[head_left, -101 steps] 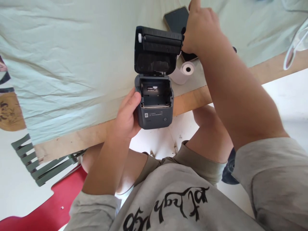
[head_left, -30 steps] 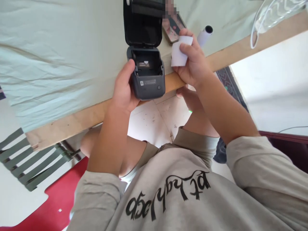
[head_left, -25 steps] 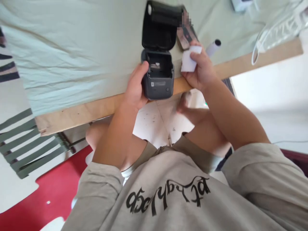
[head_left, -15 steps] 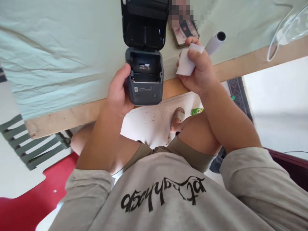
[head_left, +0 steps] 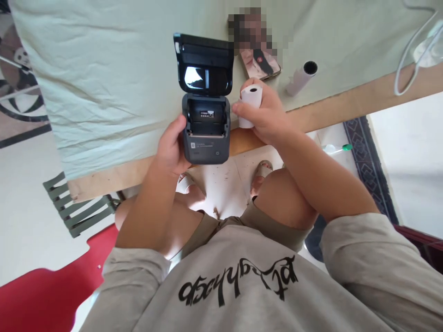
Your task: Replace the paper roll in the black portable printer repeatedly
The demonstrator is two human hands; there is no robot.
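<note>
My left hand (head_left: pixel 173 146) grips the left side of a small dark label printer (head_left: pixel 206 150), thumb along its edge. The printer's lid (head_left: pixel 221 74) stands swung up, and the paper bay beneath it holds no roll. Just right of the printer, my right hand (head_left: pixel 265 113) is closed around a white paper roll (head_left: pixel 249 110), with the dark core hole facing up. The roll is close to the printer's right side but outside the bay. A second white roll (head_left: pixel 300 79) stands upright on the table beyond my right hand.
A phone (head_left: pixel 261 64) lies on the cloth-covered table (head_left: pixel 114 92), partly pixelated. At the far right are a white cable (head_left: pixel 401 78) and a clear plastic item (head_left: pixel 429 50). The wooden table edge (head_left: pixel 104 182) runs in front of me, with a red chair (head_left: pixel 51 290) at lower left.
My right hand has moved left towards the printer and turned the paper roll upright, core hole up. The printer sits slightly lower in view, and the whole scene has shifted with the head.
</note>
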